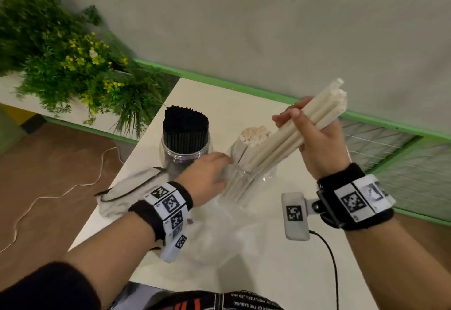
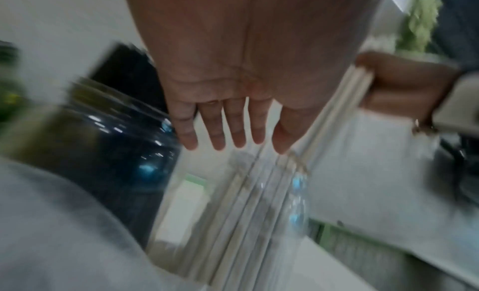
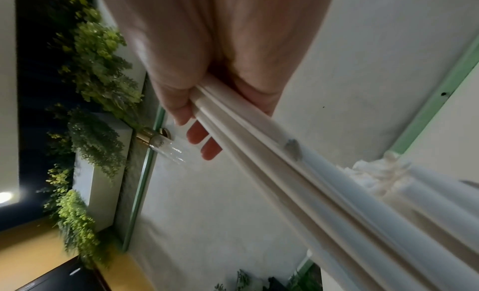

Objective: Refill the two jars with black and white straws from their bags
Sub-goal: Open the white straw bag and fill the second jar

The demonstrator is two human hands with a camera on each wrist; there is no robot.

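Two clear jars stand on the white table (image 1: 268,261). The left jar (image 1: 170,153) is packed with black straws (image 1: 185,126). The right jar (image 1: 244,187) holds white straws (image 1: 253,134). My right hand (image 1: 300,119) grips a slanted bundle of white straws (image 1: 324,112) whose lower ends reach into the right jar. The right wrist view shows that hand (image 3: 197,121) curled round the bundle (image 3: 259,143). My left hand (image 1: 219,163) lies with straight fingers at the right jar's left side. In the left wrist view it (image 2: 233,143) is spread open above the jar (image 2: 259,203).
A crumpled grey bag (image 1: 129,195) lies left of the jars and a clear plastic bag (image 1: 219,231) in front of them. Green plants (image 1: 73,60) stand at the back left. A wall with green trim (image 1: 244,87) runs behind the table. A cord (image 1: 48,195) lies on the floor.
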